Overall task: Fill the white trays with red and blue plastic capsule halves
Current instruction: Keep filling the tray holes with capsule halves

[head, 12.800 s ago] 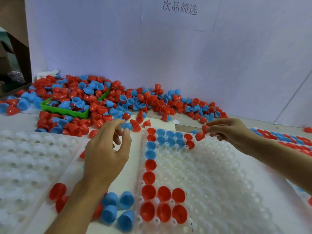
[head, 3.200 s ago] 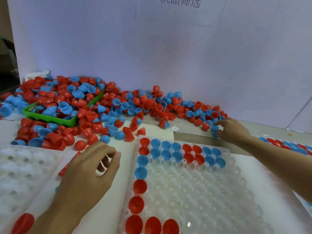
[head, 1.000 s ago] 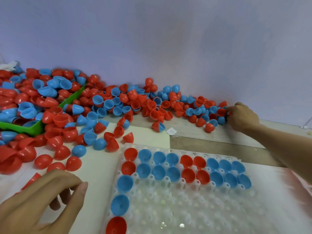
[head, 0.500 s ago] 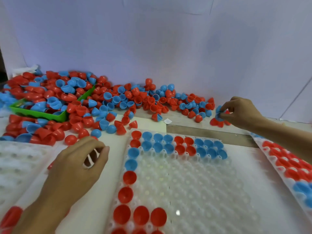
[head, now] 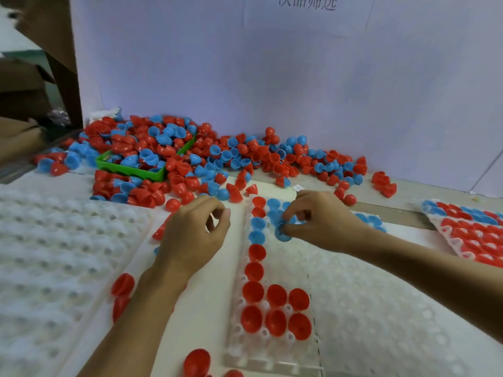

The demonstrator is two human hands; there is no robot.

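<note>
A white dimpled tray [head: 367,308] lies in front of me, with red and blue capsule halves along its left column and top rows. My right hand [head: 324,221] is over the tray's top left part and pinches a blue capsule half [head: 281,233] just above a pocket; several more blue halves seem tucked under its fingers. My left hand [head: 194,235] hovers left of the tray, fingers curled with thumb near forefinger; nothing shows in it. A big heap of loose red and blue halves [head: 245,159] lies along the back wall.
A green bin [head: 130,170] full of halves sits at the back left. Another white tray [head: 60,257] lies at the left, and a mostly red-filled tray [head: 473,232] at the right. Loose red halves [head: 122,285] lie between the trays. A cardboard box stands far left.
My right hand came from the heap at the back right to the tray's top left, carrying blue halves. My left hand stayed beside the tray. The camera tilted down.
</note>
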